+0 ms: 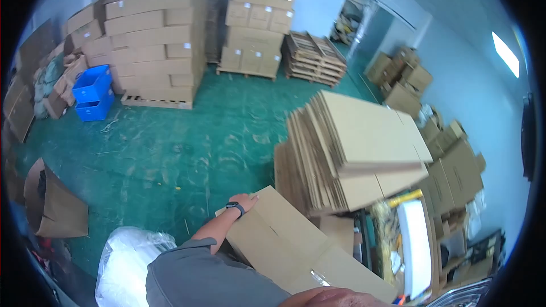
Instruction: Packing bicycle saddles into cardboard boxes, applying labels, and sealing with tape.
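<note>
A large brown cardboard box (290, 244) lies tilted in front of me, with clear tape along its seam. My left hand (245, 199) rests on the box's far left corner, fingers curled over the edge. That arm wears a black wrist watch (235, 207) and a grey short sleeve. A strip of skin shows at the lower edge by the box's near side. My right hand itself is out of sight.
A leaning stack of flattened cartons (352, 148) stands just right of the box. A white plastic bag (128, 261) and an open brown box (54, 204) sit at my left. Pallets of stacked boxes (153, 40), empty wooden pallets (313, 57) and blue crates (94, 91) stand beyond the green floor.
</note>
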`<state>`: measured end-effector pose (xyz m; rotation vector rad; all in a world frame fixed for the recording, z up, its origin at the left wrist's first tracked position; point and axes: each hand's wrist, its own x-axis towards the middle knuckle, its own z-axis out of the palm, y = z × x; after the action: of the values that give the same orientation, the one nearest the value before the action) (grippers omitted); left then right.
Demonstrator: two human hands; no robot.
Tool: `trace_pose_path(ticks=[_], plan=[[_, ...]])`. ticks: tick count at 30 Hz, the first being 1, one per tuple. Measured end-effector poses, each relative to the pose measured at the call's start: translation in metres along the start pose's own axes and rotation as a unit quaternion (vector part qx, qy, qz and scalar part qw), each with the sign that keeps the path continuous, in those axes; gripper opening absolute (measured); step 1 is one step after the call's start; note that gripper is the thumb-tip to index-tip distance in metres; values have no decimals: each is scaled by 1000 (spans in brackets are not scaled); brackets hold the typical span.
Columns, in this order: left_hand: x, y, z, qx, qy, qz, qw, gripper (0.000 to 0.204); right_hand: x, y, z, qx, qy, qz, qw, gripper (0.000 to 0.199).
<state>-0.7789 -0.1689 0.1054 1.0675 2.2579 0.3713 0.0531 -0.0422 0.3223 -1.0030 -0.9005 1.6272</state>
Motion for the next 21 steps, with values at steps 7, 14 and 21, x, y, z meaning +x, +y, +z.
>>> trace_pose_path(ticks=[7,14,21], plan=[[158,-197,-199,-68,86,-113,988,82,272,44,384,10,-158,-13,987,57],[262,-326,-434,-53,160,-199,965,83,487,123,765,47,-289,5,956,57],[369,-307,-770,38,302,-86,949,95,685,226,1131,117,-390,4,913,57]])
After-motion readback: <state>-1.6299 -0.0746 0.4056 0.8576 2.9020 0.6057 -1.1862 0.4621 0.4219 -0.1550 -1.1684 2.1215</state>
